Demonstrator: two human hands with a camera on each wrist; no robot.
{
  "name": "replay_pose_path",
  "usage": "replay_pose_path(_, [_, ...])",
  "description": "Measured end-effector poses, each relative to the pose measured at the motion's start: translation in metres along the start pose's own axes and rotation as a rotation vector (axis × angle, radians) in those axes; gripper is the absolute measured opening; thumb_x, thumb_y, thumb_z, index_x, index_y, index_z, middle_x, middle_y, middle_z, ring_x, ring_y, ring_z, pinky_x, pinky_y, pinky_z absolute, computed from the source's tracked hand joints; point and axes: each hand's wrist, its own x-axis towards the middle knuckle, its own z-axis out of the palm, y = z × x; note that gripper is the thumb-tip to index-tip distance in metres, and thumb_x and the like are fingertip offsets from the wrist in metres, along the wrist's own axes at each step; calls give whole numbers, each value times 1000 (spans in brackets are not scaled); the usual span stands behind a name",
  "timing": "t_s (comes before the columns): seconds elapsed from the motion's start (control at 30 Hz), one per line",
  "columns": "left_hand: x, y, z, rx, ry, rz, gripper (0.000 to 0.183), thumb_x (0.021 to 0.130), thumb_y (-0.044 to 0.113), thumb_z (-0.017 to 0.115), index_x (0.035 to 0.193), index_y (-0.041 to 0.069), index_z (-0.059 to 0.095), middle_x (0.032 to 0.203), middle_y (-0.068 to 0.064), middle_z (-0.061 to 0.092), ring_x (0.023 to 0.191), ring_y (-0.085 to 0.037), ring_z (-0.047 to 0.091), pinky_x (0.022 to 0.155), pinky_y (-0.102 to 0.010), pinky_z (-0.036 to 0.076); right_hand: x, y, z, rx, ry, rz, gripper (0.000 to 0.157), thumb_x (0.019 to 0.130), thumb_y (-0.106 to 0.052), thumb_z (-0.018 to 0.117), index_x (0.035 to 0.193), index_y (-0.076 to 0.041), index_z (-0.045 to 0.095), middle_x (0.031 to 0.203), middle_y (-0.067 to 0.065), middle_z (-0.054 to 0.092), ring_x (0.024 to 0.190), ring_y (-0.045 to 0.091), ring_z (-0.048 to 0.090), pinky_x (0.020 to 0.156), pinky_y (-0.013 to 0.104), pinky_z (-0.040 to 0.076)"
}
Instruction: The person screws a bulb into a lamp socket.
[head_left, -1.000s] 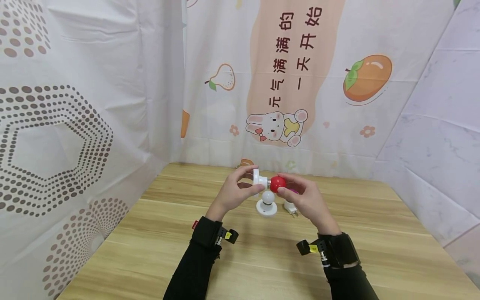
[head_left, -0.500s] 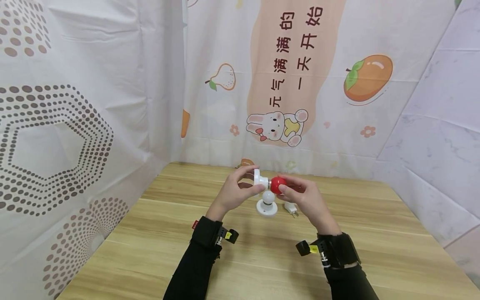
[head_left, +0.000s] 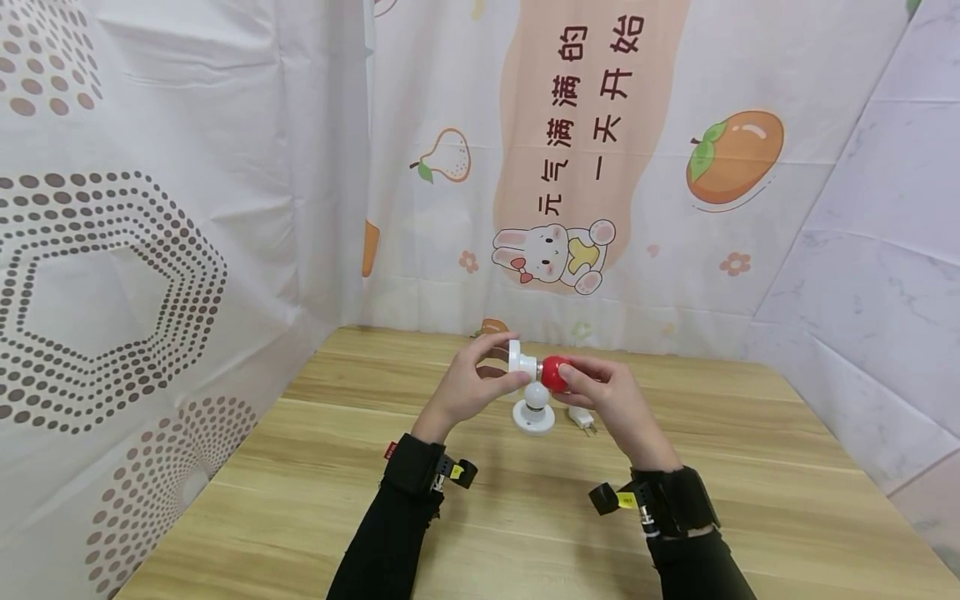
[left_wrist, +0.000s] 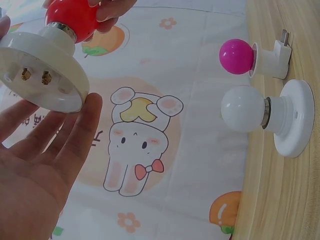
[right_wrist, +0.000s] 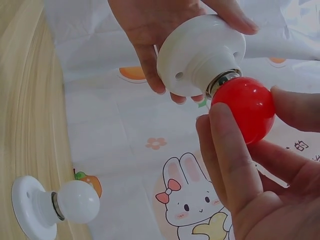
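Note:
My left hand [head_left: 468, 383] grips a white round lamp socket [head_left: 522, 362] by its base, held sideways above the table. In the left wrist view, two brass contacts show inside the open back of that base. My right hand [head_left: 611, 396] pinches a red light bulb [right_wrist: 246, 107] between thumb and fingers. The bulb's metal screw end sits partly in the socket's mouth, with some of the metal showing. Below the hands, a second white socket [head_left: 533, 418] stands on the table with a white bulb [left_wrist: 243, 108] in it.
Behind the right hand lies a white plug-in socket [head_left: 581, 417] with prongs, carrying a magenta bulb [left_wrist: 236, 56]. The wooden table [head_left: 480, 517] ends at a printed curtain [head_left: 637, 275] at the back, and a dotted curtain [head_left: 247, 208] hangs at the left.
The right hand's fingers and thumb have shifted around the red bulb, turning at it. The left hand and the socket stay almost in place.

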Motion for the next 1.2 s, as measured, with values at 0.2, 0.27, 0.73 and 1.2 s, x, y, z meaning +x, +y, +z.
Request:
replay_pose_path(0.2, [0,0,1,17,2,-11,57,88,7,76,141,2,56,121,-17,61,108,-35,61,92,-48,56,1,1,0,14,2,23,52,100,-33,66,133,7,60,121,24,66,100,35,72,89,30,57])
replay_pose_path(0.27, [0,6,2,19,1,-10,56,88,6,75,140,-2,55,120,-19,61,108,-37,60,92,-50,55,1,2,1,15,0,23,53,100,-33,66,134,7,60,122,23,66,99,33,72,89,30,57])
replay_pose_path(0.73, [0,0,0,7,10,-17,55,91,25,77,141,10,58,122,-11,61,109,-30,61,92,-44,56,0,3,5,-55,120,-199,34,97,-17,71,127,-1,65,120,19,66,94,17,70,75,32,61])
replay_pose_path(1.2, [-1,-2,-3,3,30,-13,64,91,43,75,142,10,57,129,-9,59,114,-34,59,92,-45,56,3,10,-1,-154,-13,-435,58,83,16,74,137,1,60,136,18,58,121,11,58,92,27,54])
